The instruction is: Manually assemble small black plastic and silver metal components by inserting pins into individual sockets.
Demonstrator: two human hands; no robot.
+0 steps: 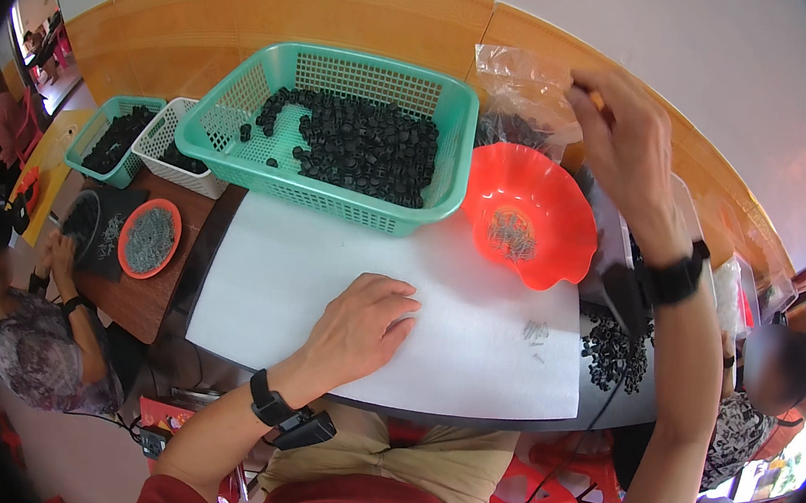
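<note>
My left hand (361, 328) rests on the white sheet (266, 335) in front of me, its fingers loosely extended and apart from the thumb, with nothing visible in it. My right hand (623, 142) is raised at the back right, its fingers pinched at the upper corner of a clear plastic bag (528, 93) with dark parts inside. Just below the bag sits a red scalloped bowl (550, 208) containing small metal pieces (513, 236). Several more metal pieces (536, 332) lie on the sheet's right side.
A green basket (320, 203) of black round parts (370, 145) stands at the back. Loose black parts (616, 350) cover the table's right edge. To the left are a white basket (161, 143), a smaller green basket (116, 177) and a red-rimmed bowl (172, 257). People sit on both sides.
</note>
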